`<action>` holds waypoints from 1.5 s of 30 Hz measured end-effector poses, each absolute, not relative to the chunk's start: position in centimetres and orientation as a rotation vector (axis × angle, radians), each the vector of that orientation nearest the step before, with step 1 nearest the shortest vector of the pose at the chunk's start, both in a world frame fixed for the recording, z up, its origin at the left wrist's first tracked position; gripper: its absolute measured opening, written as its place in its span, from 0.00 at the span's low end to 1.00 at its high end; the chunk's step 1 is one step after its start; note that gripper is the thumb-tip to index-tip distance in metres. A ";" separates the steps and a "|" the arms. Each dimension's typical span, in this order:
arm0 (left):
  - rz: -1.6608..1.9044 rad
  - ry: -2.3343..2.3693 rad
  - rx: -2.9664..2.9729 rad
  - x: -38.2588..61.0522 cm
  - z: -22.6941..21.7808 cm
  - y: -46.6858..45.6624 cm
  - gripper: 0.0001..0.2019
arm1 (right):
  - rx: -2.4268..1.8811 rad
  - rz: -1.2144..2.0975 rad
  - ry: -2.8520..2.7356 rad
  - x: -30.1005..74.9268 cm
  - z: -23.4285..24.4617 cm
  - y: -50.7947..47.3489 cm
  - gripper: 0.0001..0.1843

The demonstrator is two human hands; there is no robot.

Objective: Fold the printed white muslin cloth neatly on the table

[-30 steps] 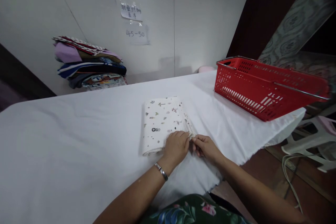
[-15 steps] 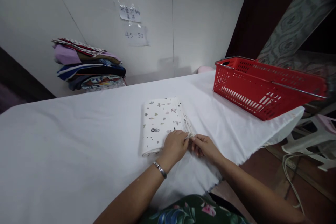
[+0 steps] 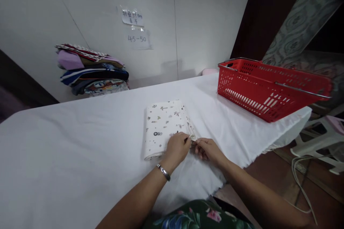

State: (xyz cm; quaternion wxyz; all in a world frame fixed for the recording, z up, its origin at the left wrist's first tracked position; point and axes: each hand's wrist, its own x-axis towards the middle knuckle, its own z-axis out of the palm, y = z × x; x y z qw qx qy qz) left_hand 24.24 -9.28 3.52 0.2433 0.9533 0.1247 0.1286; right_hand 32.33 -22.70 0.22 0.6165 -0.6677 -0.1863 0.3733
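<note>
A folded white cloth printed with small plants and animals lies on the white-covered table in front of me. My left hand, with a silver bracelet at its wrist, rests over the near right part of the cloth and pinches its corner between thumb and finger. Just right of it, my right hand pinches the same corner, its other fingers curled under. A small bit of bunched fabric shows between the two hands. The cloth's layers show along its right side and near edge.
At the right end of the table stands a red plastic basket with metal handles. A pile of folded fabrics sits beyond the far left edge, against the wall. Two paper notes hang there. A white stool and a cable are at lower right.
Both hands keep their pinch on the cloth's near right corner; the fabric between the fingers has shifted slightly. The whole view has moved a little.
</note>
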 end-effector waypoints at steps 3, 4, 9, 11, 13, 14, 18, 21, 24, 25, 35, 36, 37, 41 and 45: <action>0.331 0.335 2.590 24.2 3.6 -9.3 0.13 | -1.523 0.851 -0.430 32.3 0.3 -22.8 0.15; 0.325 0.326 2.584 24.2 3.7 -9.4 0.13 | -1.519 0.850 -0.432 32.4 0.3 -22.8 0.15; 0.286 0.335 2.607 24.3 4.0 -9.6 0.13 | -1.513 0.840 -0.437 32.4 0.1 -22.7 0.16; 0.265 0.359 2.641 24.3 4.1 -9.7 0.12 | -1.526 0.834 -0.428 32.4 0.0 -22.6 0.16; 0.252 0.373 2.670 24.4 4.2 -9.8 0.11 | -1.532 0.826 -0.418 32.4 0.0 -22.5 0.15; 0.248 0.374 2.680 24.4 4.1 -9.9 0.11 | -1.530 0.824 -0.419 32.4 -0.1 -22.5 0.15; 0.288 0.356 2.680 24.4 4.0 -9.8 0.12 | -1.523 0.822 -0.448 32.5 -0.1 -22.6 0.14; 0.318 0.308 2.677 24.3 3.9 -9.7 0.15 | -1.514 0.832 -0.445 32.5 0.0 -22.7 0.14; 0.310 0.279 2.686 24.3 4.0 -9.7 0.18 | -1.518 0.837 -0.446 32.5 0.2 -22.7 0.15; 0.314 0.293 2.692 24.3 4.0 -9.7 0.18 | -1.522 0.836 -0.449 32.4 0.2 -22.7 0.15; 0.329 0.272 2.858 23.5 3.4 -10.3 0.09 | -1.519 0.834 -0.485 32.6 0.0 -22.8 0.16; 0.315 0.261 2.877 23.5 3.5 -10.3 0.09 | -1.520 0.830 -0.493 32.6 0.0 -22.8 0.16; 0.304 0.256 2.883 23.5 3.6 -10.4 0.09 | -1.522 0.826 -0.499 32.6 0.0 -22.8 0.17; 0.264 0.271 2.835 23.6 4.0 -10.2 0.09 | -1.526 0.826 -0.499 32.5 0.3 -22.8 0.17; 0.218 0.310 2.805 23.9 4.2 -9.8 0.09 | -1.524 0.828 -0.523 32.4 0.4 -22.9 0.17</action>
